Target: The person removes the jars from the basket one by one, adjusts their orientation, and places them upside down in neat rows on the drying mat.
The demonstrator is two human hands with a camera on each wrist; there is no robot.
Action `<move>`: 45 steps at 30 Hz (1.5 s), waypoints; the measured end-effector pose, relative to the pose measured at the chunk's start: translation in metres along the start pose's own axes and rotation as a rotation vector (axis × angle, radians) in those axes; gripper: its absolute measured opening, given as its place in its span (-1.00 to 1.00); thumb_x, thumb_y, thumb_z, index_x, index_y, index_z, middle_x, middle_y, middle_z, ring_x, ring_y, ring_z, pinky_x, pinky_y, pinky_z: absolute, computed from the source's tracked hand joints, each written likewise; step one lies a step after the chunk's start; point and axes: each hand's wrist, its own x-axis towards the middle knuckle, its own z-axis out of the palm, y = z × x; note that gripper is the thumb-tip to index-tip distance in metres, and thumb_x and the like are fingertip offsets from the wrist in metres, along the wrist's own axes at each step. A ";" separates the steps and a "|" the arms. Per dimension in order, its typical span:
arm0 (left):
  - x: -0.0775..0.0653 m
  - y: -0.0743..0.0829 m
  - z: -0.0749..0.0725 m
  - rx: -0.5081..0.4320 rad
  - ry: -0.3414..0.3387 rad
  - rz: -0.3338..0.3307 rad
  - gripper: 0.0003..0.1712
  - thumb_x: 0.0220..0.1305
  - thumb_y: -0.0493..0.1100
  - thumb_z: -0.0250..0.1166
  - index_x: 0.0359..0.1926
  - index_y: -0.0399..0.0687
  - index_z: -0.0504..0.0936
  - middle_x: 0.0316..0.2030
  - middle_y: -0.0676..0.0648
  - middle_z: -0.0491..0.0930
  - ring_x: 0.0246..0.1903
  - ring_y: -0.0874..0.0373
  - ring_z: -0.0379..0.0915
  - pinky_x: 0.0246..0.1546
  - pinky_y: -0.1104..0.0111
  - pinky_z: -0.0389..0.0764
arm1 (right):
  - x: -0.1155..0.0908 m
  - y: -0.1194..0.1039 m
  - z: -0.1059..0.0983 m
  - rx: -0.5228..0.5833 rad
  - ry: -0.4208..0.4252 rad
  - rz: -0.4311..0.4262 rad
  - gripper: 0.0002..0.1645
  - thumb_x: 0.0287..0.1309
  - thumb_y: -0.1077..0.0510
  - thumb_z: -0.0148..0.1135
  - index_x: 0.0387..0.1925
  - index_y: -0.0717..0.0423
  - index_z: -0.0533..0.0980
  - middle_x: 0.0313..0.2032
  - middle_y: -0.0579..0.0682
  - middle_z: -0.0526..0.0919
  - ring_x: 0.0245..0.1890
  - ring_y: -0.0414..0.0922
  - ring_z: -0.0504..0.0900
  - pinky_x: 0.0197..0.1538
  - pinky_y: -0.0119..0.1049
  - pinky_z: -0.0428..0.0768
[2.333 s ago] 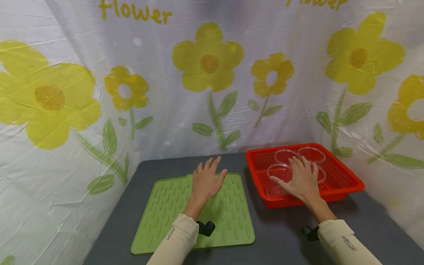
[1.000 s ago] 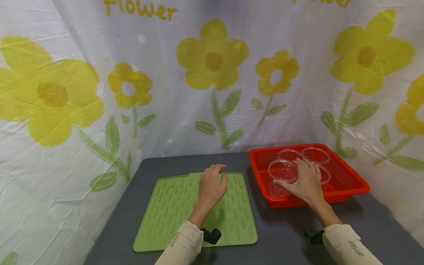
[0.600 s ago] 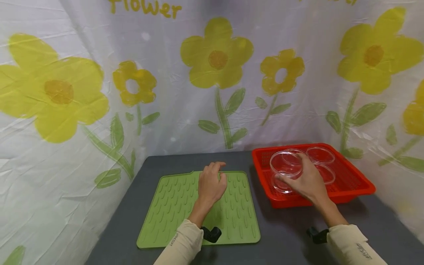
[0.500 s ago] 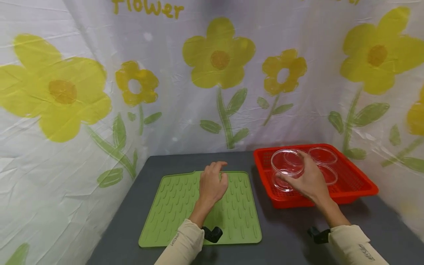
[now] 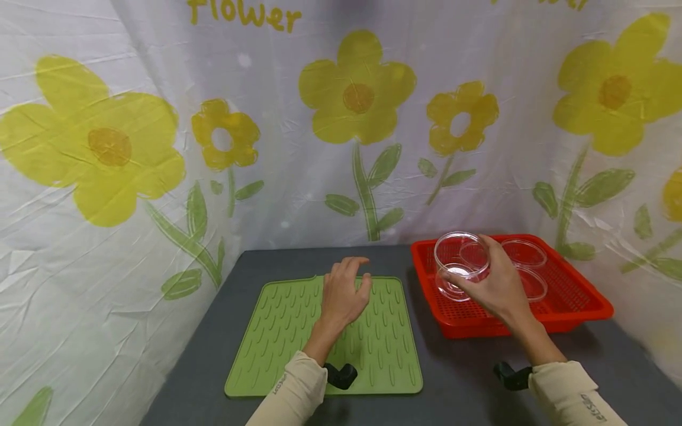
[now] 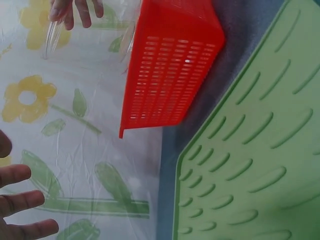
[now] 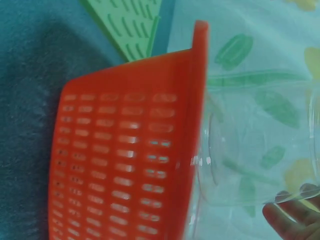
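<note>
My right hand (image 5: 501, 287) pinches a clear, see-through bowl (image 5: 461, 253) by its side, thumb near and fingers at the far side. In the right wrist view the bowl (image 7: 260, 145) shows a wide mouth and a narrower base, with the fingertips (image 7: 295, 220) against its wall. The bowl is raised over the left part of a red perforated basket (image 5: 533, 325). Other clear bowls (image 5: 524, 252) sit in the basket, one partly seen through the held bowl. My left hand (image 5: 343, 296) hovers over a green ridged mat (image 5: 293, 343), fingers loosely bent, holding nothing.
The mat and basket stand side by side on a dark grey table (image 5: 437, 373), a narrow strip between them. A white curtain (image 5: 277, 177) with yellow flowers rises behind and along both sides. The basket's wall (image 7: 120, 150) stands high beside the right wrist.
My right hand took hold of the front-left bowl and lifted it up from among the others. My left hand's fingers have bent from spread; it stays over the mat.
</note>
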 end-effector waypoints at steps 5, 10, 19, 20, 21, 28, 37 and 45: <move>0.003 0.003 -0.004 -0.041 -0.048 -0.010 -0.52 0.31 0.10 0.16 0.23 0.20 0.48 0.22 0.05 0.48 0.17 -0.01 0.41 0.03 0.00 0.49 | 0.006 -0.010 -0.001 0.046 0.034 -0.034 0.17 -0.23 -0.25 0.55 0.36 0.11 0.23 0.19 0.19 0.46 0.08 0.16 0.47 0.02 0.27 0.55; 0.008 0.007 -0.008 -0.124 -0.111 -0.018 -0.26 0.18 0.26 0.28 0.36 0.24 0.36 0.37 0.05 0.32 0.33 -0.03 0.28 0.22 -0.09 0.42 | 0.010 -0.022 0.000 0.117 0.016 -0.060 0.19 -0.28 -0.17 0.60 0.36 0.14 0.23 0.21 0.18 0.44 0.10 0.13 0.46 0.03 0.24 0.55; 0.012 0.014 -0.015 -0.275 -0.209 0.001 0.09 -0.09 0.37 0.44 0.44 0.48 0.09 0.43 0.13 0.20 0.35 0.02 0.27 0.21 -0.01 0.47 | 0.007 -0.046 0.010 0.216 -0.105 -0.129 0.16 -0.24 -0.08 0.62 0.38 0.08 0.22 0.19 0.13 0.43 0.04 0.07 0.49 0.00 0.10 0.60; 0.011 0.015 -0.016 -0.291 -0.225 -0.002 0.12 -0.12 0.38 0.46 0.44 0.52 0.07 0.42 0.14 0.19 0.34 0.03 0.29 0.20 0.01 0.48 | 0.005 -0.049 0.011 0.221 -0.123 -0.135 0.16 -0.24 -0.08 0.61 0.38 0.06 0.21 0.20 0.13 0.42 0.05 0.07 0.49 0.00 0.10 0.61; 0.010 0.016 -0.016 -0.305 -0.241 -0.002 0.15 -0.15 0.38 0.47 0.44 0.54 0.04 0.42 0.15 0.19 0.33 0.04 0.30 0.18 0.02 0.50 | 0.004 -0.051 0.012 0.226 -0.139 -0.143 0.17 -0.25 -0.09 0.62 0.38 0.06 0.21 0.21 0.13 0.42 0.06 0.08 0.49 0.00 0.11 0.61; 0.008 0.021 -0.019 -0.391 -0.286 0.008 0.26 -0.24 0.30 0.56 0.45 0.54 0.01 0.40 0.16 0.21 0.28 0.06 0.36 0.14 0.09 0.54 | 0.000 -0.065 0.019 0.261 -0.238 -0.177 0.20 -0.27 -0.14 0.61 0.40 0.02 0.21 0.29 0.07 0.39 0.23 0.08 0.42 0.17 0.18 0.49; 0.003 0.020 -0.018 -0.454 -0.321 0.032 0.30 -0.25 0.22 0.60 0.47 0.50 -0.01 0.36 0.12 0.30 0.22 0.04 0.42 0.17 0.15 0.54 | -0.006 -0.072 0.030 0.275 -0.273 -0.201 0.21 -0.29 -0.20 0.61 0.41 -0.12 0.19 0.24 0.00 0.42 0.20 0.02 0.45 0.16 0.15 0.50; -0.007 0.017 -0.018 -0.481 -0.298 0.078 0.21 -0.17 0.13 0.59 0.45 0.46 0.04 0.30 0.14 0.38 0.21 0.14 0.41 0.12 0.18 0.57 | -0.017 -0.075 0.038 0.272 -0.289 -0.196 0.20 -0.29 -0.25 0.59 0.40 -0.20 0.17 0.18 -0.08 0.44 0.13 -0.09 0.49 0.07 0.06 0.59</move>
